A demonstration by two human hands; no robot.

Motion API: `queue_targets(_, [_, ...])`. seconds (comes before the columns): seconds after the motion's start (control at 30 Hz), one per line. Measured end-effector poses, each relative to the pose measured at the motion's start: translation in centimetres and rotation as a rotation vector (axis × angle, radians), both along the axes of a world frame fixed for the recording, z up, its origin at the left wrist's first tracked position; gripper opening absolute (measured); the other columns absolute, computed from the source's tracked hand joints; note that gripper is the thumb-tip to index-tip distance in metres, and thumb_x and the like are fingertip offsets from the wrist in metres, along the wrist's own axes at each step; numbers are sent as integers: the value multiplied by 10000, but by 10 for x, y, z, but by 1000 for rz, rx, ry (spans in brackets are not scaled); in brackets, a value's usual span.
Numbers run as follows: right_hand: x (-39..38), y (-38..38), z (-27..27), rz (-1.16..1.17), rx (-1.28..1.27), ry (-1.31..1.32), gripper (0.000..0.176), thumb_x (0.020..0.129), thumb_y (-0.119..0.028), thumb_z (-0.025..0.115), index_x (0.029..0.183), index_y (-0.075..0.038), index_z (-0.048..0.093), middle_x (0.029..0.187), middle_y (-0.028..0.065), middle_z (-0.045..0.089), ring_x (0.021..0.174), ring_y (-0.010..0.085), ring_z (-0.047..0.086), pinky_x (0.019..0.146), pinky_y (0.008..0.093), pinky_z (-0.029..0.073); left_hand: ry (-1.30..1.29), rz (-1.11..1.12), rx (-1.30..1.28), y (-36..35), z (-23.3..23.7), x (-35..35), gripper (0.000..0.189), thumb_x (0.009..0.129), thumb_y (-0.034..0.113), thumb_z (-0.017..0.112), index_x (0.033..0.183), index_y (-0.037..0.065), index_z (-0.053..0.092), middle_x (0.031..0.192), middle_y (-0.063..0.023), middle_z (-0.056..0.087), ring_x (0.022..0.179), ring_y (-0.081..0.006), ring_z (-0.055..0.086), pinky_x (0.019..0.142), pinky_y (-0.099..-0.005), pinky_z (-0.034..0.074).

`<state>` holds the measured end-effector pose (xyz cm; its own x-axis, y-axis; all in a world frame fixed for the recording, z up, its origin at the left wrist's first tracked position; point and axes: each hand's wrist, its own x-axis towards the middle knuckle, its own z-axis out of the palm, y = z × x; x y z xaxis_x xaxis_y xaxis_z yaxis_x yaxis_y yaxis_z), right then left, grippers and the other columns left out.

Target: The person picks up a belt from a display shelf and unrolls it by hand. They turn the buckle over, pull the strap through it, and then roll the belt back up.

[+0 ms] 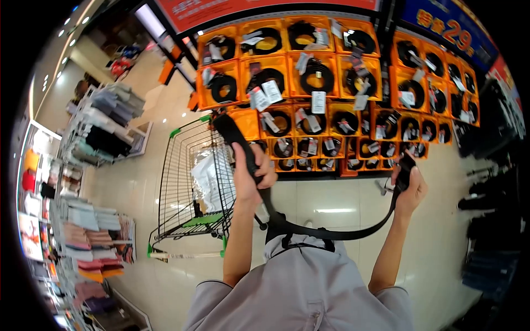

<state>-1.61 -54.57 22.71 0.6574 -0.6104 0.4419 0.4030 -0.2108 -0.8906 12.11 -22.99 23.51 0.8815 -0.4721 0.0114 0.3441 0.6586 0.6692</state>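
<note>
Gripping a long, flat, black, leather-like belt, sagging crosswise between curled fingers of left hand, mid-frame, and right hand, centre right.

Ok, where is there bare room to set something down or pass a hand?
Bare floor lies between the shopping cart and the hanging clothes to its left. A hand could likely pass between the left hand and right hand, above the sagging black belt. Crowded: the orange boxes, most holding black coils with tags.
</note>
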Motion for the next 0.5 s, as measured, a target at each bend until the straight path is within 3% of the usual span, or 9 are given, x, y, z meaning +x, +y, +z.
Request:
queue_targets(0.13, [2,12,-6,6,-58,20,455,1056,-243,422,1245,137,587,844,124,641,638,129,525,567,254,418,72,-78,-191,-5,9,-5,596,997,685,258,747,150,336,543,38,265,354,-100,221,382,-279,182])
queue_targets(0.4, [4,21,-11,35,-214,172,343,993,-111,524,1283,38,630,934,94,706,666,74,528,590,210,428,92,-102,-355,-5,17,-14,707,895,834,247,684,162,310,543,42,275,373,-97,246,389,-271,180])
queue_targets(0.5, [7,26,-10,48,-228,164,370,920,-45,614,1280,38,632,1002,109,710,744,93,588,674,214,470,28,-30,-241,-2,18,-17,624,988,699,261,682,156,304,547,27,289,386,-103,275,400,-266,189])
